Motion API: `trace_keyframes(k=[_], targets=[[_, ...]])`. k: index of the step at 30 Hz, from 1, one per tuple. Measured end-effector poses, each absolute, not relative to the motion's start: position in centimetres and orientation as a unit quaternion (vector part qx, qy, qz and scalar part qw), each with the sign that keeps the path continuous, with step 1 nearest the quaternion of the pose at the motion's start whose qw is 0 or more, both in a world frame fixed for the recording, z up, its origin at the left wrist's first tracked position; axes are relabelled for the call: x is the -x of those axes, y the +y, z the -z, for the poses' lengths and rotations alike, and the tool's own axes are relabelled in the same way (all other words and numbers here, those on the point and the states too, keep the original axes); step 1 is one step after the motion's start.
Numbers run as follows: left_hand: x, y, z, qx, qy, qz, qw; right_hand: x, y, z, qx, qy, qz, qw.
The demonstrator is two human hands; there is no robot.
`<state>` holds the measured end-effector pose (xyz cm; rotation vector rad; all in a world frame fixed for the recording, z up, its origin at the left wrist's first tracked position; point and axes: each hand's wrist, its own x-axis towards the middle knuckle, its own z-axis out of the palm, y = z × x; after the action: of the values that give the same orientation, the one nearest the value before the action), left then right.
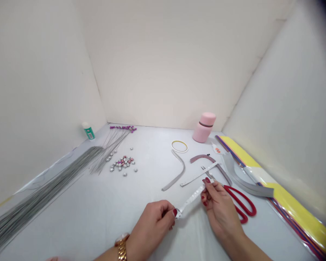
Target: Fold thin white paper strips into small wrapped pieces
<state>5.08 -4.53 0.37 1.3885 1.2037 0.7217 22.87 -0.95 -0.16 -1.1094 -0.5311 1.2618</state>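
Note:
A shiny white paper strip [193,196] stretches between my two hands above the table. My left hand [157,222], with a gold watch at its wrist, pinches the strip's folded, knot-like end [178,214]. Farther right and higher, my right hand [220,204] grips the strip's other end between thumb and fingers. Beyond the hands lies another white strip [197,176]. Red-handled scissors [252,210] rest partly hidden behind my right hand, their tips showing past the fingers. A pile of small silver and pink folded stars [126,162] sits to the left.
Bundled grey wires [57,181] lie at left, near purple-tipped stems [123,128] and a green glue stick [89,132]. Curved paper strips [182,167], a tape ring [179,146], a pink flask [203,130], a small glue bottle [216,149] and yellow sheets [293,203] are right.

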Motion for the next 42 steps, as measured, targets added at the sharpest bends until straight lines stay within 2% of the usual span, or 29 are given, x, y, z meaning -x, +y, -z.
trace_keyframes(k=[2, 5, 9, 14, 19, 25, 28, 33, 36, 39, 40, 42], targets=[[-5.1, -4.5, -0.3, -0.575, 0.508, -0.314, 0.560, -22.4, -1.4, 0.1, 0.474, -0.251, -0.601, 0.592], [-5.1, -4.6, -0.3, -0.570, 0.511, -0.334, 0.551, -21.2, -2.5, -0.1, 0.466, -0.315, -0.679, 0.472], [-5.1, -4.7, -0.6, -0.614, 0.509, -0.347, 0.493, -20.1, -3.7, -0.3, 0.467, -0.394, -0.693, 0.383], [-5.2, -5.0, -0.5, -0.676, 0.501, -0.315, 0.439, -20.2, -3.8, 0.0, 0.484, -0.423, -0.670, 0.372], [-5.0, -5.1, -0.2, -0.695, 0.514, -0.345, 0.366, -20.2, -3.7, 0.0, 0.490, -0.425, -0.668, 0.364], [-4.6, -4.6, 0.0, -0.795, 0.449, -0.323, 0.248, -20.1, -3.7, -0.1, 0.483, -0.422, -0.681, 0.354], [-4.5, -4.5, 0.0, -0.802, 0.443, -0.327, 0.231, -20.1, -3.8, 0.0, 0.488, -0.446, -0.658, 0.361], [-4.7, -4.8, -0.5, -0.728, 0.477, -0.355, 0.340, -20.4, -3.9, 0.1, 0.508, -0.533, -0.557, 0.386], [-5.2, -4.8, -0.4, -0.616, 0.479, -0.359, 0.512, -20.6, -3.9, 0.2, 0.515, -0.541, -0.515, 0.421], [-5.8, -4.5, 0.2, -0.455, 0.429, -0.330, 0.707, -20.6, -3.6, 0.4, 0.522, -0.497, -0.533, 0.444], [-5.9, -4.4, 0.3, -0.421, 0.420, -0.330, 0.733, -20.5, -3.6, 0.4, 0.519, -0.480, -0.552, 0.442], [-5.9, -4.4, 0.4, -0.419, 0.435, -0.349, 0.716, -20.4, -3.5, 0.4, 0.507, -0.459, -0.595, 0.422]])
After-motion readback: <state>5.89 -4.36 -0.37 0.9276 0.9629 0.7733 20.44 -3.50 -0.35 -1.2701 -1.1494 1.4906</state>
